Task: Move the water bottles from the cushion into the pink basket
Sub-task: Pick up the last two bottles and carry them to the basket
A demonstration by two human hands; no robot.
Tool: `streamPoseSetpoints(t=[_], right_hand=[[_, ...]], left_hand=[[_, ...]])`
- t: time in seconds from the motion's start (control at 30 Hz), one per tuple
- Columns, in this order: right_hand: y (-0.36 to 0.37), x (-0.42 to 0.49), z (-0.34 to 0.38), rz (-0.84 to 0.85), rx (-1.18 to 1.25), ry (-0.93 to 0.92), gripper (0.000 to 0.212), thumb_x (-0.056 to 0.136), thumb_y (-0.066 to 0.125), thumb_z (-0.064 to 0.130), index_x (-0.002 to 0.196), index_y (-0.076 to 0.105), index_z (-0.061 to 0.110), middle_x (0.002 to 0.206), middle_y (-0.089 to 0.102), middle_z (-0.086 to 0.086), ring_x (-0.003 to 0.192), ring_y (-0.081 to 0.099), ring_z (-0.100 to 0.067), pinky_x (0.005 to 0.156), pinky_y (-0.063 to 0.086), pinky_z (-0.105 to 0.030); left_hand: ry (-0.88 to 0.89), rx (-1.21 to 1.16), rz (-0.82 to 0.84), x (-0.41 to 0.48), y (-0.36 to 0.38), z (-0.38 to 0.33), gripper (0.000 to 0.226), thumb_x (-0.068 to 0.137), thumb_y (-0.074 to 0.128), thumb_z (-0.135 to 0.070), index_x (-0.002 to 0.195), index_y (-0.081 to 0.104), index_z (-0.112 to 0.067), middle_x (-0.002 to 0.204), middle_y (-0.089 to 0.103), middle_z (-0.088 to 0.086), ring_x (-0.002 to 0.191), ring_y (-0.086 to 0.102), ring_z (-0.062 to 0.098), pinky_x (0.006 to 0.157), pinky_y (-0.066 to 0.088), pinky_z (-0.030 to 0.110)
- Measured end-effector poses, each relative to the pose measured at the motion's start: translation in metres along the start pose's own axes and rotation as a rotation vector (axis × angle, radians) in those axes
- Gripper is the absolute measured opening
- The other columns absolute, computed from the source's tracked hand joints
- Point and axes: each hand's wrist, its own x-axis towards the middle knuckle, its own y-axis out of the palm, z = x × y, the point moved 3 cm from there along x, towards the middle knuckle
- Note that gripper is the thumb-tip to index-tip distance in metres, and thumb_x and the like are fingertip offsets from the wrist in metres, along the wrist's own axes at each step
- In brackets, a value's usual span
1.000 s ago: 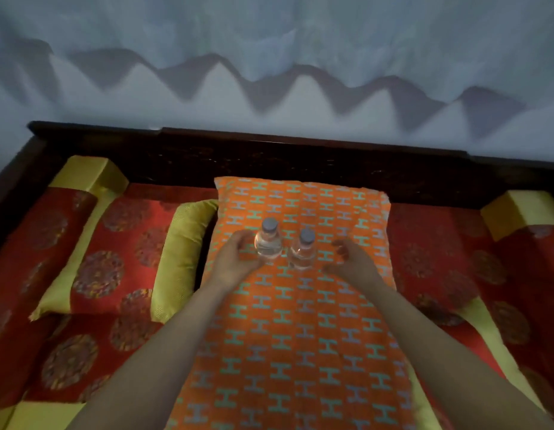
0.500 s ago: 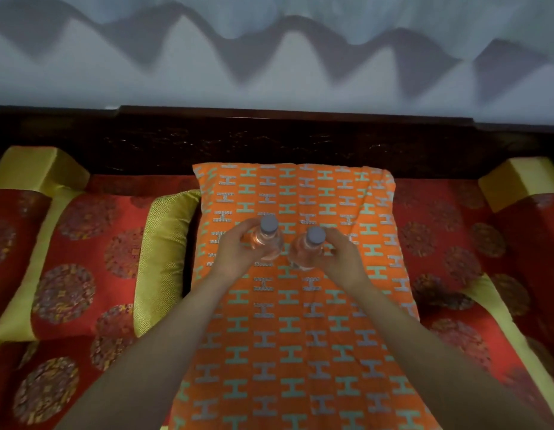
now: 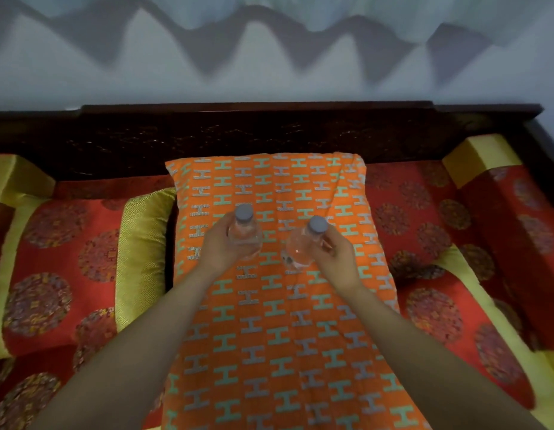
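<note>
We see a pale wall [image 3: 269, 72] with pointy grey shadows at the top, and under it one long dark wooden back [image 3: 269, 135] of a seat. The seat is covered in red cloth [image 3: 61, 259] with round patterns and yellow strips. There are two yellow-topped blocks, one at the left end [image 3: 18, 178] and one at the right end [image 3: 480, 156]. In the middle lies one big orange cushion [image 3: 269, 336] with little H shapes all over it. Its back edge is against the wooden back. One small yellow pillow [image 3: 142, 243] sits just beside the cushion's left edge. Two bare arms reach in from the bottom. The left hand [image 3: 218, 248] is wrapped around one clear water bottle [image 3: 244, 234], which stands up straight near the cushion's left edge. The right hand [image 3: 334, 259] grips a second clear water bottle [image 3: 302, 246], which leans with its top to the right, about midway between the cushion's side edges. Both bottles are closer to the cushion's back edge than its front. Each bottle has one grey cap, so we count two caps [image 3: 244, 211] [image 3: 318, 224]. The bottles are apart, not touching. We cannot tell if they rest on the cushion or are just above it.
</note>
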Motion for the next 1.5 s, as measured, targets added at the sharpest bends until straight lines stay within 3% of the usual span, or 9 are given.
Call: streamPoseSetpoints(t=[0.13,0.27,0.33,0.53,0.8,0.9,1.07,1.23,1.5], right_hand=[[-0.029,-0.019,0.012,-0.040,0.040,-0.008,0.011,0.091,0.064,0.026,0.101,0.067,0.023,0.085,0.070,0.004,0.078,0.063,-0.009,0.068,0.048,-0.022],[-0.072,-0.044,0.024,-0.116,0.038,-0.020,0.006,0.090,0.064,0.028,0.093,0.068,0.025,0.079,0.064,-0.016,0.066,0.054,-0.017,0.064,0.043,-0.028],[-0.103,-0.062,0.031,-0.159,0.044,-0.042,0.006,0.089,0.066,0.029,0.085,0.069,0.032,0.067,0.062,0.001,0.064,0.050,-0.006,0.060,0.040,-0.023],[-0.212,-0.139,0.042,-0.309,0.055,0.013,0.004,0.086,0.070,0.020,0.084,0.073,0.020,0.068,0.069,0.012,0.063,0.058,0.000,0.059,0.045,-0.014],[-0.381,-0.301,0.050,-0.562,0.140,0.087,0.022,0.065,0.079,0.041,0.078,0.079,0.023,0.069,0.074,0.006,0.068,0.071,-0.011,0.059,0.056,-0.026],[-0.428,-0.357,0.057,-0.628,0.144,0.070,0.015,0.065,0.080,0.035,0.073,0.078,0.022,0.065,0.071,0.007,0.064,0.067,-0.009,0.056,0.053,-0.024],[-0.495,-0.433,0.052,-0.717,0.150,0.118,0.023,0.066,0.082,0.029,0.084,0.077,0.015,0.088,0.075,-0.014,0.079,0.071,-0.024,0.070,0.057,-0.038],[-0.548,-0.493,0.031,-0.765,0.190,0.164,0.030,0.060,0.080,0.036,0.086,0.077,0.022,0.081,0.077,0.003,0.072,0.073,-0.010,0.054,0.052,-0.016],[-0.632,-0.536,-0.022,-0.902,0.223,0.224,0.033,0.059,0.079,0.044,0.085,0.077,0.024,0.081,0.076,0.004,0.073,0.072,-0.008,0.052,0.052,-0.015]], left_hand=[[0.008,-0.031,0.054,-0.025,0.006,-0.014,0.057,0.065,0.085,-0.030,0.115,0.058,-0.025,0.103,0.067,-0.008,0.094,0.064,0.015,0.076,0.049,0.028],[0.058,-0.096,0.143,-0.052,0.027,-0.048,0.055,0.057,0.081,-0.046,0.106,0.059,-0.034,0.102,0.068,-0.011,0.092,0.064,0.007,0.079,0.051,0.030],[0.099,-0.100,0.189,-0.065,0.044,-0.069,0.053,0.057,0.078,-0.051,0.105,0.057,-0.043,0.103,0.066,-0.018,0.092,0.062,-0.002,0.077,0.049,0.026],[0.191,-0.175,0.296,-0.102,0.116,-0.129,0.044,0.062,0.084,-0.040,0.102,0.065,-0.034,0.100,0.072,-0.005,0.093,0.068,0.015,0.084,0.054,0.049],[0.309,-0.266,0.441,-0.207,0.247,-0.218,0.060,0.054,0.091,-0.019,0.103,0.057,-0.020,0.091,0.069,0.002,0.081,0.066,0.015,0.069,0.054,0.027],[0.293,-0.287,0.502,-0.250,0.298,-0.238,0.060,0.052,0.089,-0.023,0.105,0.060,-0.018,0.092,0.072,0.004,0.081,0.069,0.016,0.071,0.057,0.032],[0.257,-0.283,0.560,-0.306,0.376,-0.264,0.068,0.048,0.090,-0.032,0.108,0.061,-0.020,0.100,0.073,0.004,0.089,0.071,0.020,0.079,0.058,0.038],[0.259,-0.215,0.594,-0.346,0.442,-0.289,0.060,0.059,0.090,-0.019,0.111,0.061,-0.017,0.102,0.072,0.004,0.091,0.070,0.023,0.082,0.057,0.041],[0.306,-0.129,0.708,-0.371,0.548,-0.322,0.049,0.058,0.090,-0.024,0.099,0.062,-0.027,0.091,0.073,-0.004,0.080,0.070,0.013,0.073,0.056,0.032]])
